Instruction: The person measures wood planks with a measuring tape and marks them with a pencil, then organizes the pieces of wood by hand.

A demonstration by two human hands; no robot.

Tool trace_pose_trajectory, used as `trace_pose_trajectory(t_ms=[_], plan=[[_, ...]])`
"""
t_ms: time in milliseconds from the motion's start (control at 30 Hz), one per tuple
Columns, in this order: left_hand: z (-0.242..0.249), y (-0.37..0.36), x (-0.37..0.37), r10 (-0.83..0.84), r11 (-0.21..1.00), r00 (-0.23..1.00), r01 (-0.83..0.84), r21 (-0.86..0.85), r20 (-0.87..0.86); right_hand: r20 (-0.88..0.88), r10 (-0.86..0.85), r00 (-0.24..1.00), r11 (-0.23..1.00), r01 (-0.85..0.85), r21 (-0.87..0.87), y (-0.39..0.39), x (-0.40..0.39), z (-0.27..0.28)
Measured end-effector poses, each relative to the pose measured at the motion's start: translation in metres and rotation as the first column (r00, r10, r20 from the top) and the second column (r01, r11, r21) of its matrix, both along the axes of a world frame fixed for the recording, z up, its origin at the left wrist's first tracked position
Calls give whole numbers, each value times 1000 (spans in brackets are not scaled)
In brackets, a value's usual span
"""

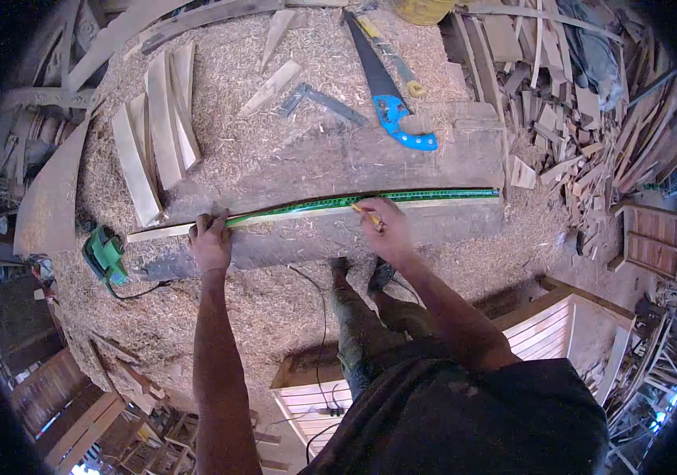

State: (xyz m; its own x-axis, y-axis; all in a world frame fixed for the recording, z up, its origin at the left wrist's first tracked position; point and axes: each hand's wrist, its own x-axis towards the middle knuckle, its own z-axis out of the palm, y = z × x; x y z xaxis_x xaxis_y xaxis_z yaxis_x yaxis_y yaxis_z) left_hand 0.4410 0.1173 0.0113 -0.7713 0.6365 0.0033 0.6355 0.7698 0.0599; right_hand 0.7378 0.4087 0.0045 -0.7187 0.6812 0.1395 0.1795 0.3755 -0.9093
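Note:
A green tape measure (433,194) lies stretched along a long, pale wooden strip (429,204) on the workbench board. My left hand (212,241) grips the strip and the left end of the tape, fingers closed over them. Whether the tape's case sits under that hand is hidden. My right hand (387,231) is closed around a yellow-orange pencil (376,218). Its tip meets the tape and strip near their middle.
Beyond the strip lie a blue-handled handsaw (390,111), a metal square (323,103) and several cut boards (166,119). A green power tool (105,255) rests at the left. Wood scraps (568,127) are heaped at right. Sawdust covers the floor; a cord (323,309) runs near my feet.

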Motion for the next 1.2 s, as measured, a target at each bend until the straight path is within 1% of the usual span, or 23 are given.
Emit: trace_pose_trajectory(t_ms=[67, 233, 433, 533, 633, 833, 933, 1033, 1200], plan=[[-6, -3, -4, -27, 1000, 1000, 27, 2, -4, 4, 37, 999, 998, -37, 51, 4, -2, -1], [0, 0, -2, -23, 1000, 999, 23, -2, -47, 2, 125, 992, 985, -125, 119, 5, -1, -10], [1, 1, 1, -18, 1000, 999, 17, -22, -48, 5, 100, 995, 994, -100, 51, 0, 2, -16], [3, 2, 2, -9, 1000, 999, 8, -20, -38, -30, 77, 997, 994, -75, 78, -1, 2, -21], [2, 1, 2, 12, 1000, 1000, -13, -27, -9, 6, 83, 997, 993, -83, 88, -1, 2, -24], [-2, 0, 1, 27, 999, 1000, -27, -28, 3, -11, 56, 998, 992, -55, 113, -3, 3, -21], [-3, 0, 1, 35, 999, 999, -35, -33, -3, -31, 94, 995, 987, -89, 132, 0, 1, -21], [2, 2, 4, 38, 999, 999, -37, -30, 7, 3, 113, 994, 985, -113, 127, 1, 2, -17], [1, 2, 3, 48, 998, 999, -47, -42, 18, 8, 92, 996, 985, -93, 147, 0, 2, -22]])
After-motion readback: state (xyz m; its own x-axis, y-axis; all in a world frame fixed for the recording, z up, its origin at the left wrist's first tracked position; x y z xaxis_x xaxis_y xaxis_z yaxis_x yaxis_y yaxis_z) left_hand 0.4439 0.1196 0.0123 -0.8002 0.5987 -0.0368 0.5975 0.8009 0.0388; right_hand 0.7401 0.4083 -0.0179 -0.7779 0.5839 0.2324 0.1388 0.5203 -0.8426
